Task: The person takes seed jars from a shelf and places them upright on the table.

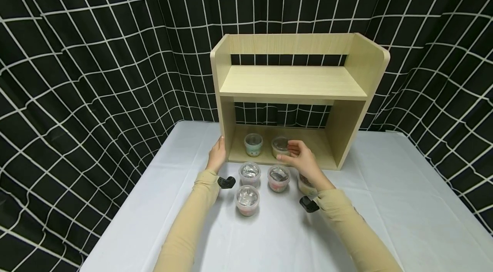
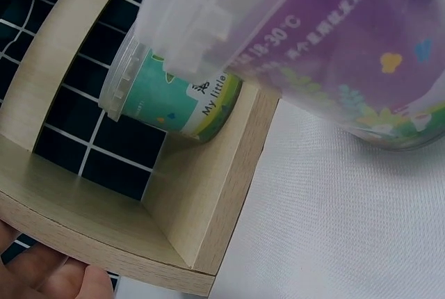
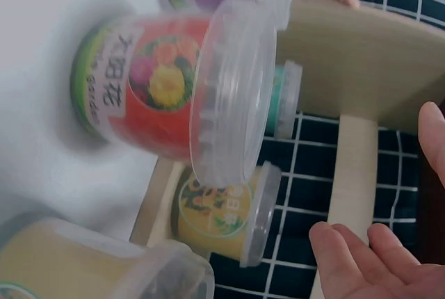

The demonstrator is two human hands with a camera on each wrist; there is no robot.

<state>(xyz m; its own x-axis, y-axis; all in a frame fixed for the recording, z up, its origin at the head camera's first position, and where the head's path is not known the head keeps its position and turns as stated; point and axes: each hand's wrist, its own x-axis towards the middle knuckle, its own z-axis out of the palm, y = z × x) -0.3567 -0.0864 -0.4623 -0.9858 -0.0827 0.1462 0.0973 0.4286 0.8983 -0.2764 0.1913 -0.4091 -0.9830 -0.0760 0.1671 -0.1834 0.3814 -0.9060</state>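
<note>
My left hand rests against the outer face of the shelf unit's left side panel, with its fingertips touching the wood. On the bottom shelf stands a lidded tub with a yellow label. My right hand is beside that tub, fingers spread and slightly bent; the right wrist view shows a gap between the fingertips and its lid. To the tub's left, a teal-labelled tub stands on the same shelf.
In front of the wooden shelf unit, several lidded tubs stand on the white table: one purple-labelled, one red-labelled, another pinkish, and a pale yellow one partly under my right wrist. Black grid-patterned cloth surrounds the table.
</note>
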